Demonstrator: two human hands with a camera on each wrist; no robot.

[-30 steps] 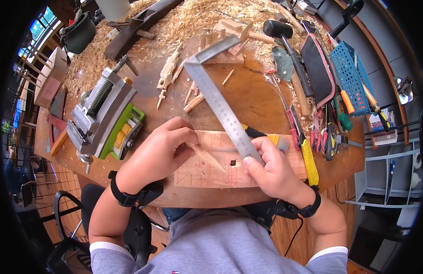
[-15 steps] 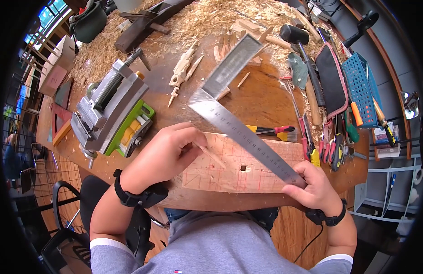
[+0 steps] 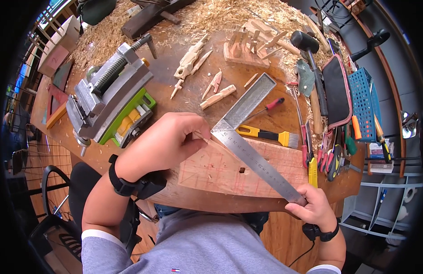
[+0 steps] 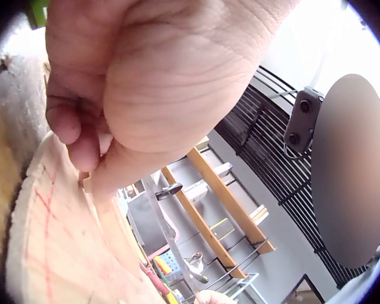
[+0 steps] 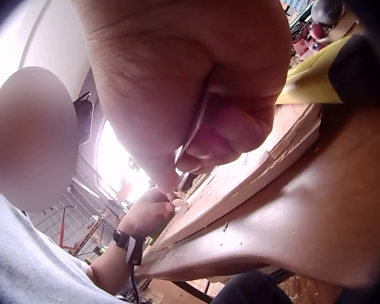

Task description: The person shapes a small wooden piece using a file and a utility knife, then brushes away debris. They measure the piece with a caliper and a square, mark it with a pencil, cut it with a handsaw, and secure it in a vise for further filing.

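My left hand pinches a thin sliver of wood over the left part of a marked board. Most of the sliver is hidden by the fingers. My right hand grips the blade end of a metal try square, thumb on top. The blade slants across the board, and its ribbed stock points away from me. Red pencil lines and a small square hole show on the board. In the left wrist view, fingertips are bent close over the board's surface.
A vise stands at left. Behind the board lie a yellow-handled brush, a screwdriver and carved wood pieces. At right are a mallet, a utility knife, pliers and a blue basket. Shavings cover the back.
My right hand has moved right and toward me, carrying the try square. Its corner has swung down near my left hand, which still pinches the sliver. The head view has shifted slightly.
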